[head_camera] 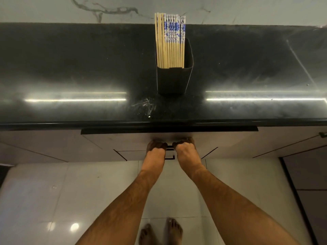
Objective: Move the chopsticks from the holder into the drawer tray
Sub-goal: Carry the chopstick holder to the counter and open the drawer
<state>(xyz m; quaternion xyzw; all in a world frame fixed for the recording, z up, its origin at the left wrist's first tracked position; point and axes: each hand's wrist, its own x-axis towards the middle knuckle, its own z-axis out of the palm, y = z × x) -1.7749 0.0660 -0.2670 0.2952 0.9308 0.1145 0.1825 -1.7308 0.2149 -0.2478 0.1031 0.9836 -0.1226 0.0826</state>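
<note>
Several bamboo chopsticks (169,41), some with blue-and-white patterned tops, stand upright in a black rectangular holder (174,80) on the black countertop (70,68). Below the counter's front edge, my left hand (156,149) and my right hand (185,147) sit side by side with fingers curled around the dark handle (169,147) of a drawer front (134,154). The drawer is closed, so the tray inside is hidden.
A grey marbled wall (88,7) rises behind the counter. A long black pull bar (106,130) runs under the counter edge. Cabinet fronts flank the drawer on both sides. My bare feet (161,232) stand on the pale glossy tiled floor.
</note>
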